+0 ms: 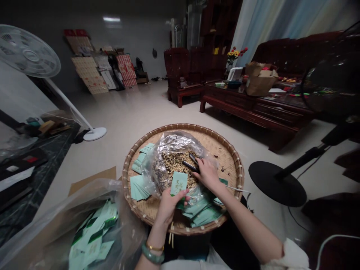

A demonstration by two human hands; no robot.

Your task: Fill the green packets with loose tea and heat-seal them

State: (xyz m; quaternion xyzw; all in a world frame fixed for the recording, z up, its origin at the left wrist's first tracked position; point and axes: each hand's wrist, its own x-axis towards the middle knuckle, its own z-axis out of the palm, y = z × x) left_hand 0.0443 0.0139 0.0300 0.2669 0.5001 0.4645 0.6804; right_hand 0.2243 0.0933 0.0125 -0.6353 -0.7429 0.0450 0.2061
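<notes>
A round bamboo tray (182,126) is set at lower centre of the frame, a clear plastic bag (152,168) of dried herbs (176,167) upon it. A pale green sachet (179,183) is pinched by the left hand (170,206); black tongs (189,166) are gripped by the right hand (206,173) above the herbs.

Plastic bag (165,150) in bamboo tray (225,161), sachets (140,187) beside
</notes>
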